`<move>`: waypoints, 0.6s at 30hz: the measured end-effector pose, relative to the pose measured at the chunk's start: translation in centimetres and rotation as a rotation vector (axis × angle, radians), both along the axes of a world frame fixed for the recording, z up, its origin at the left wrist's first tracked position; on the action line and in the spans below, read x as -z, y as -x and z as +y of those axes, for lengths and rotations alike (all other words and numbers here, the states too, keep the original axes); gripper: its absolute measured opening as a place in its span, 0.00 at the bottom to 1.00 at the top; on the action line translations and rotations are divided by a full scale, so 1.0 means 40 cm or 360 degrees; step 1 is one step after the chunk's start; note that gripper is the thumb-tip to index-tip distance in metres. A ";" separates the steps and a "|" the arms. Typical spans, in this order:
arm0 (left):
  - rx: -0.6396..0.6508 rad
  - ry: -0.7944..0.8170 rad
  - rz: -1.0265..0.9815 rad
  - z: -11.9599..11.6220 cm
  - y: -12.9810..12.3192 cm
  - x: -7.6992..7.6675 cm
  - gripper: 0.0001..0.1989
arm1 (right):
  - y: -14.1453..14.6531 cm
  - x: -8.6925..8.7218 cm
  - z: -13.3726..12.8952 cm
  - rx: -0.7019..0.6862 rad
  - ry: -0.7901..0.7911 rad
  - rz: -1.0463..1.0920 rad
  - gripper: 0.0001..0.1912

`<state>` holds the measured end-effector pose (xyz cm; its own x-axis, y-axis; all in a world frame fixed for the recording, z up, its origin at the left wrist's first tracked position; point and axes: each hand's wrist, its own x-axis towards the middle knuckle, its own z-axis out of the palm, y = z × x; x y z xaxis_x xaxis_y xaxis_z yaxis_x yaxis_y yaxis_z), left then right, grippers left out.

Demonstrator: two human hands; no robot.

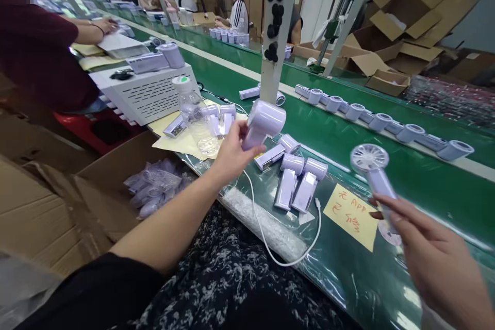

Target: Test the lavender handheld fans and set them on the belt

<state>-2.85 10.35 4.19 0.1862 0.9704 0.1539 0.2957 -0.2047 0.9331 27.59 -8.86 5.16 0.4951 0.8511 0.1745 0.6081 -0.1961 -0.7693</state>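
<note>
My left hand (235, 149) is closed around the handle of a lilac handheld fan (267, 119), lifted above the green bench with its round head turned sideways. On the right, my right hand (429, 252) grips a second lilac fan (370, 159) by its handle; the spoked front of its head faces up. Between the hands, several lilac fans (286, 185) lie on the bench. A white cable (266, 245) loops in front of them, its plug end beside the fans. A yellow note (351, 216) with red handwriting lies near my right hand.
A clear bottle (195, 118) stands left of my left hand, before a white slotted box (150, 95). A row of fan parts (381, 121) lines the green belt. A metal post (276, 26) rises ahead. A carton of plastic-wrapped pieces (154, 185) sits lower left. Co-workers sit along the line.
</note>
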 end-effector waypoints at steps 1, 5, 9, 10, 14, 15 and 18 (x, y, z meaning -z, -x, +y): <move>0.0198 0.0206 -0.0333 -0.042 -0.023 0.009 0.31 | 0.040 0.011 -0.001 -0.0021 -0.0044 0.0064 0.18; 0.0818 0.0986 -0.1203 -0.180 -0.132 0.047 0.41 | 0.191 0.043 0.005 -0.0392 -0.0237 -0.0008 0.18; 0.0770 0.1181 -0.1449 -0.195 -0.173 0.059 0.35 | 0.223 0.070 0.034 -0.0491 -0.0030 -0.0030 0.25; 0.0781 0.1199 -0.1429 -0.185 -0.169 0.059 0.34 | 0.213 0.082 0.049 -0.0385 0.0077 -0.0035 0.25; 0.0787 0.1043 -0.1370 -0.150 -0.135 0.057 0.30 | 0.172 0.136 0.113 -0.0137 0.0304 -0.0186 0.07; 0.0766 0.0961 -0.1367 -0.148 -0.126 0.055 0.30 | 0.168 0.144 0.119 -0.0179 0.0304 -0.0176 0.08; 0.0700 0.0767 -0.1346 -0.147 -0.104 0.045 0.30 | 0.179 0.137 0.094 -0.0344 0.0335 -0.0054 0.10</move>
